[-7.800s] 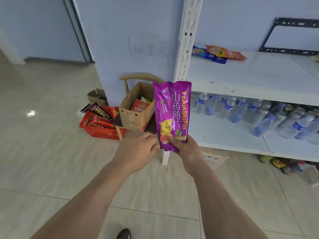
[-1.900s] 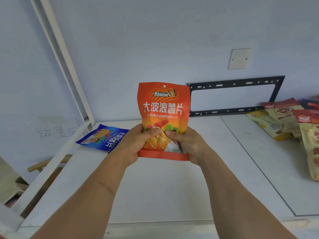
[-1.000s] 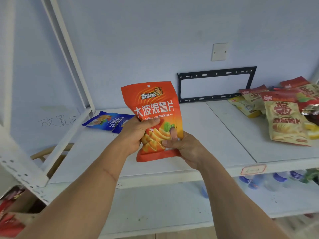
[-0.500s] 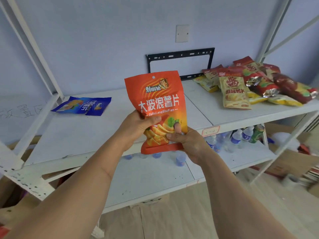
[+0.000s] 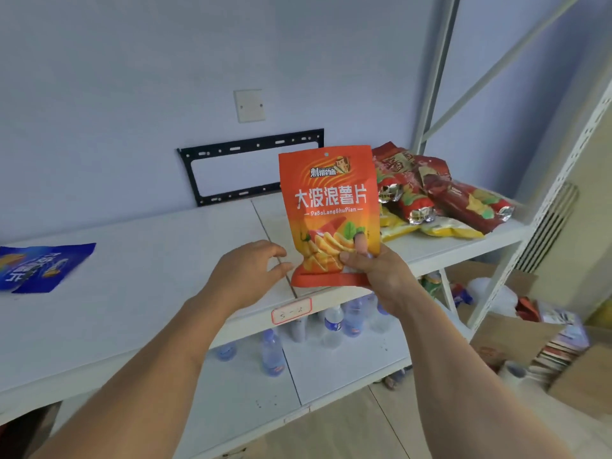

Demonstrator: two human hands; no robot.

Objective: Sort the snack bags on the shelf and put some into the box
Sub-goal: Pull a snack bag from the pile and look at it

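While the right hand (image 5: 374,270) pinches the orange snack bag (image 5: 329,207) upright at its lower corner above the shelf (image 5: 132,293), thumb in front, the left hand (image 5: 248,273) hovers just beside it, fingers (image 5: 278,256) loosely apart.

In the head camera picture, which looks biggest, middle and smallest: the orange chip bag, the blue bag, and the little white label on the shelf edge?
1. Orange chip bag, though it is nearest the camera.
2. Blue bag, partly cut off at the picture's edge.
3. White label.
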